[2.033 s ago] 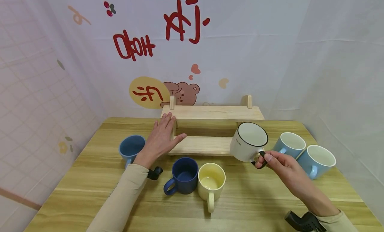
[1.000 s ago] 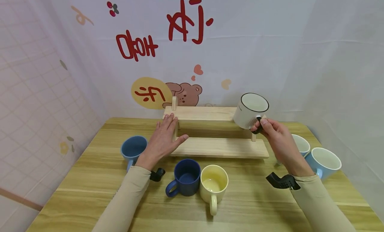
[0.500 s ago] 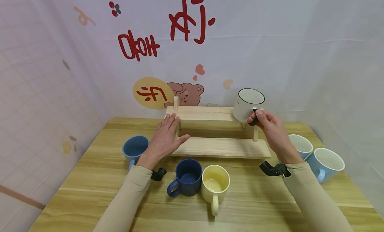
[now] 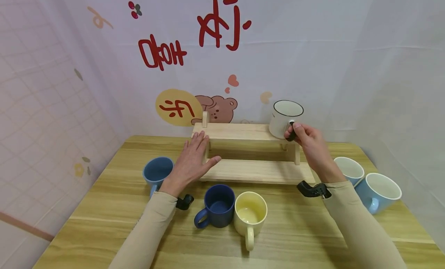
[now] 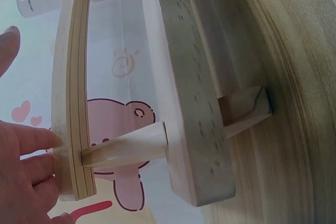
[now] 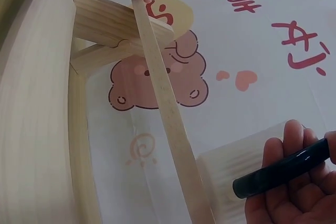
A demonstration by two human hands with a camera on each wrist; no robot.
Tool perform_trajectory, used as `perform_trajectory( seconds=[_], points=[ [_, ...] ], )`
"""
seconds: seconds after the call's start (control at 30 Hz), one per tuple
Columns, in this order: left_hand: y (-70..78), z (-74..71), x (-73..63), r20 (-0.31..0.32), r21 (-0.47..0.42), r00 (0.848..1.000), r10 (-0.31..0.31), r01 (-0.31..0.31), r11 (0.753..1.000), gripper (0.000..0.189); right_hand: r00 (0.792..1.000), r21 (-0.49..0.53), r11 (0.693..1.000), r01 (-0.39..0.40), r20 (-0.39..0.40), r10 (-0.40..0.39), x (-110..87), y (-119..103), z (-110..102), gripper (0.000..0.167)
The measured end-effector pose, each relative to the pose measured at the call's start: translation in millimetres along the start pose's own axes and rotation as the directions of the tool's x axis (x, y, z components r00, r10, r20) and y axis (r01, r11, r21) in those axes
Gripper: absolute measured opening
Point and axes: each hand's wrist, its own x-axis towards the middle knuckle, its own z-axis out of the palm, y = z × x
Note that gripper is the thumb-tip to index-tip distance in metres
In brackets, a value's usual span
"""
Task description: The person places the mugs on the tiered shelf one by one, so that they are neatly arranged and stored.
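A white mug (image 4: 279, 124) with a black rim stands upright at the right end of the upper board of a two-tier wooden rack (image 4: 240, 131). My right hand (image 4: 311, 145) pinches its black handle (image 6: 283, 169) between thumb and curled fingers. Fingertips of my left hand (image 4: 191, 160) touch the left end of the upper board, with the fingers straight and the thumb spread. In the left wrist view, those fingers (image 5: 34, 140) lie against the board's edge. Below the left hand are a dark blue mug (image 4: 219, 205) and a yellow mug (image 4: 250, 213), side by side.
A medium-blue mug (image 4: 158, 170) stands left of the left forearm, partly hidden by it. Two light-blue mugs with white insides, one nearer (image 4: 377, 193) and one farther (image 4: 349, 170), stand right of the right wrist. A printed cloth (image 4: 313, 68) hangs behind the wooden table (image 4: 288, 238).
My right hand has carried the white mug up from in front of the lower board onto the upper board, then slightly left and back. The left hand keeps its place on the rack.
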Motion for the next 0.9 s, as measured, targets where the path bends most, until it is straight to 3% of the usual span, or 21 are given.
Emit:
perform_trajectory(
  seconds=[0.3, 0.43, 0.63, 0.8, 0.9],
  points=[
    [-1.1, -1.7, 0.6, 0.007, -0.003, 1.0, -0.004, 0.004, 1.0, 0.092, 1.0, -0.016, 1.0, -0.02, 0.004, 0.02, 9.0, 0, 4, 0.051],
    [-1.6, -0.8, 1.0, 0.003, -0.004, 1.0, 0.004, -0.004, 1.0, 0.091, 0.999, -0.123, 0.992, -0.039, -0.008, 0.038, 7.7, -3, 3, 0.054],
    [-1.9, 0.0, 1.2, -0.006, 0.001, 1.0, 0.012, -0.012, 1.0, 0.092, 0.999, -0.391, 0.92, -0.026, -0.046, 0.009, -1.8, -4, -1, 0.055],
    [0.4, -1.1, 1.9, 0.006, 0.0, 1.0, 0.008, -0.008, 1.0, 0.092, 0.997, -0.512, 0.859, -0.032, -0.078, -0.009, -18.8, -4, -6, 0.057],
    [0.6, -1.6, 1.2, 0.008, -0.003, 1.0, 0.0, 0.0, 1.0, 0.091, 0.998, -0.542, 0.841, -0.015, -0.065, -0.024, -29.2, -5, -7, 0.055]
  ],
)
